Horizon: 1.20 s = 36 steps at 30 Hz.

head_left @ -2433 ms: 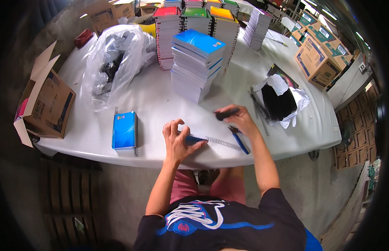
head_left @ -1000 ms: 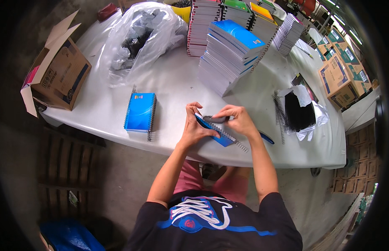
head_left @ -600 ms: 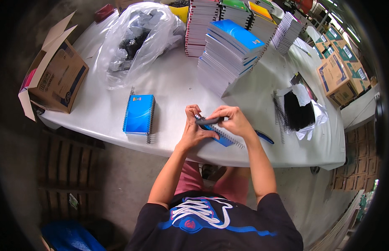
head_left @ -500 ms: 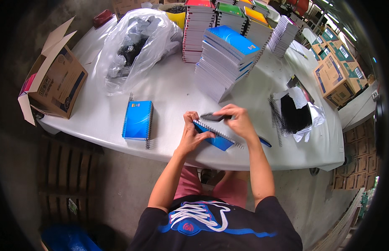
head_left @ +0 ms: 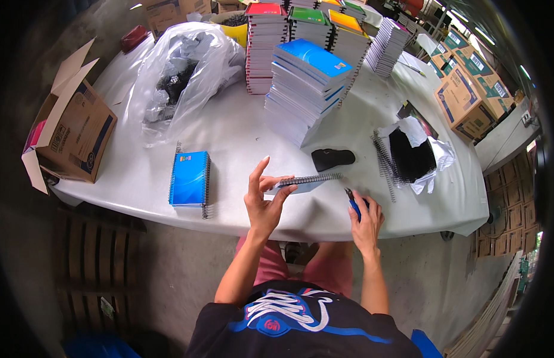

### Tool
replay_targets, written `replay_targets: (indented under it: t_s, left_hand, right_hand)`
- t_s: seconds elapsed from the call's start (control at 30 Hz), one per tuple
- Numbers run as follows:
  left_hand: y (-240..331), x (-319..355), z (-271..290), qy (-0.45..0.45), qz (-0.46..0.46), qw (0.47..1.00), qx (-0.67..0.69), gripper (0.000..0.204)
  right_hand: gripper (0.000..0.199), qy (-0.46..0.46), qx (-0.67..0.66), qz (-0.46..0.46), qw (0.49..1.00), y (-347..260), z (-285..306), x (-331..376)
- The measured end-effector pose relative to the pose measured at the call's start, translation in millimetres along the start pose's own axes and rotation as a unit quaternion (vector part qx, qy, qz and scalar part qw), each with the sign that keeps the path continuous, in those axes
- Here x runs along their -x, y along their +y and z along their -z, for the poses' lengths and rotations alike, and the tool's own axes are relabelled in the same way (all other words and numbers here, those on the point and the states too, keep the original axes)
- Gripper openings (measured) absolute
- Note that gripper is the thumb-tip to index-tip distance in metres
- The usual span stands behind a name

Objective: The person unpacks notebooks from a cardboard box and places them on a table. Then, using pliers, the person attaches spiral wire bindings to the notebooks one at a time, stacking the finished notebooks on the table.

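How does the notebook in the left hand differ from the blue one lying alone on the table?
The held notebook is lifted edge-on by the left hand, spiral facing the camera; the lone notebook lies flat on the table, cover up, untouched. Both are spiral-bound with blue covers.

A white table [head_left: 241, 134] carries a blue spiral notebook [head_left: 189, 178] near left, a clear plastic bag [head_left: 181, 71] far left, stacked notebooks [head_left: 307, 89] (several piles) at the far middle, and a black case [head_left: 332, 158] centre-right.
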<state>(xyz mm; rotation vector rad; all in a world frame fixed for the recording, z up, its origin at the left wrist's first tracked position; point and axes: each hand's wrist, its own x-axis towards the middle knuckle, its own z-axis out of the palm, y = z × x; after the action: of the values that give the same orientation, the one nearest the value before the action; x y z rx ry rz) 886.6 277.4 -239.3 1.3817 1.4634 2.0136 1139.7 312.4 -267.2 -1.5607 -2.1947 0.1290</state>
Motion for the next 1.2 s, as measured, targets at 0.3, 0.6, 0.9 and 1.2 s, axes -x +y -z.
replay_targets:
  t_s: [0.3,0.6,0.9,1.2]
  left_hand:
    - [29.8,-2.8,-0.8,0.057,-0.098,0.991,-0.075,0.077]
    - [31.8,-0.6,-1.2,0.062,-0.164,0.973,-0.153,0.076]
    - [28.7,-1.5,-1.1,0.077,-0.198,0.963,-0.165,0.074]
    - [20.8,1.1,-2.2,0.107,-0.217,0.950,-0.195,0.069]
  right_hand:
    - [0.036,0.035,-0.184,0.169,0.968,-131.8,80.5,-11.6]
    - [0.036,-0.009,-0.196,0.149,0.969,-134.9,76.3,-13.3]
    - [0.036,-0.015,-0.239,0.159,0.958,-136.4,74.3,-13.9]
    - [0.037,-0.339,-0.743,-0.124,0.563,-127.0,61.5,-14.1]
